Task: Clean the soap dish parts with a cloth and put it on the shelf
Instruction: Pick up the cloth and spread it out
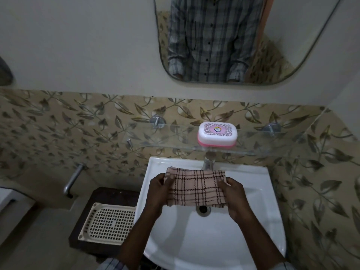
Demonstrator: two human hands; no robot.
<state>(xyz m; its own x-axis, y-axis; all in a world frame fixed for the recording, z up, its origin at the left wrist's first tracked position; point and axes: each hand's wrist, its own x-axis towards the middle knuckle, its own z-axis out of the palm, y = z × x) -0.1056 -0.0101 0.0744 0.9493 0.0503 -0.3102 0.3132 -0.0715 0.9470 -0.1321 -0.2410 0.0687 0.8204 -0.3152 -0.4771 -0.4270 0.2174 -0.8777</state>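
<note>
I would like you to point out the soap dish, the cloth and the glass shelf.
soap dish (217, 134): head view, on its white lid.
cloth (195, 189): head view, middle of the checked fabric between the hands.
glass shelf (175, 142): head view, bare glass left of the dish.

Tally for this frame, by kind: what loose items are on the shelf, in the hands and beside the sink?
Soap dish, closed, on the glass shelf: 1
Checked cloth, held over the sink by the left hand and right hand: 1
Perforated tray, left of sink: 1
Total: 3
</note>
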